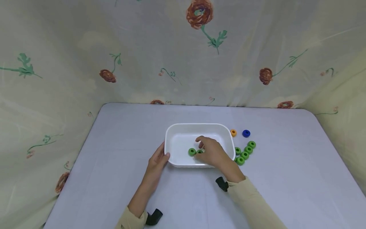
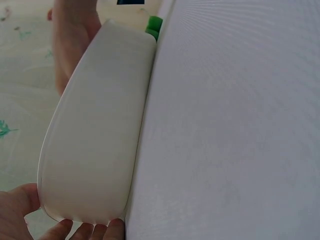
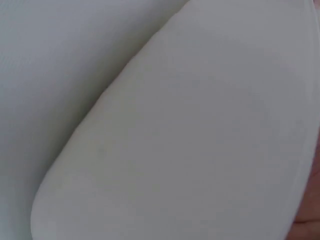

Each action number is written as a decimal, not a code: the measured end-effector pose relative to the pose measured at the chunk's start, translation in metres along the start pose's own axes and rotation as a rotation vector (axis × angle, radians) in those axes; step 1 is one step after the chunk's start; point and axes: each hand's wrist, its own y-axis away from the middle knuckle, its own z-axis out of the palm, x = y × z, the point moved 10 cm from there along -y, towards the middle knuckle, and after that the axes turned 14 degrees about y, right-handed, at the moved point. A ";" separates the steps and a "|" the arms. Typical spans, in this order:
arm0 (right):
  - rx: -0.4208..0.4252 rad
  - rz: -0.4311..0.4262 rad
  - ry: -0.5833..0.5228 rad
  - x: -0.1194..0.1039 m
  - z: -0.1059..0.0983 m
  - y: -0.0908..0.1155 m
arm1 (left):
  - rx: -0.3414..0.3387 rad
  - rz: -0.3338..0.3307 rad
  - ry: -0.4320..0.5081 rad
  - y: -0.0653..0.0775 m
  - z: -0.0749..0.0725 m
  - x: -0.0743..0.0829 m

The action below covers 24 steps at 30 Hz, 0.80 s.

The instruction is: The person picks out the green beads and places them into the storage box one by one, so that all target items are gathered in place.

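A white rectangular tray (image 1: 178, 138) sits on the table. My left hand (image 1: 155, 165) grips its left end, thumb at the rim and fingers against the outer wall, as the left wrist view shows. Inside the tray are two green ring-shaped beads, one (image 1: 192, 152) lying free on the floor and one (image 1: 199, 151) beside it. My right hand (image 1: 213, 154) reaches over the near rim, its thumb tip at the second bead and its index finger spread above. I cannot tell whether it pinches that bead. The tray's outer wall (image 3: 190, 130) fills most of the right wrist view.
Right of the tray lie several green beads (image 1: 245, 155) in rows, close to its wall. An orange bead (image 1: 233, 133) and a blue bead (image 1: 246, 133) lie farther back. Flowered cloth (image 1: 137, 63) hangs behind the table (image 1: 128, 133).
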 end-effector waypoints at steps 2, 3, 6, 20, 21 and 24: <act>0.010 0.001 -0.003 0.002 -0.004 0.003 | -0.001 0.003 -0.001 0.000 0.000 0.000; 0.018 0.002 -0.005 0.004 -0.006 0.004 | -0.002 0.004 -0.002 0.000 0.000 0.000; 0.059 0.000 -0.015 0.007 -0.013 0.011 | -0.004 0.004 -0.001 0.000 0.000 0.000; 0.346 0.103 -0.139 0.061 -0.070 0.058 | 0.005 -0.004 -0.009 -0.001 -0.001 0.000; 0.358 0.128 -0.149 0.070 -0.073 0.063 | 0.004 -0.006 -0.011 0.000 -0.001 -0.001; 0.410 0.208 -0.183 0.098 -0.078 0.077 | 0.004 -0.006 -0.016 0.000 -0.001 -0.001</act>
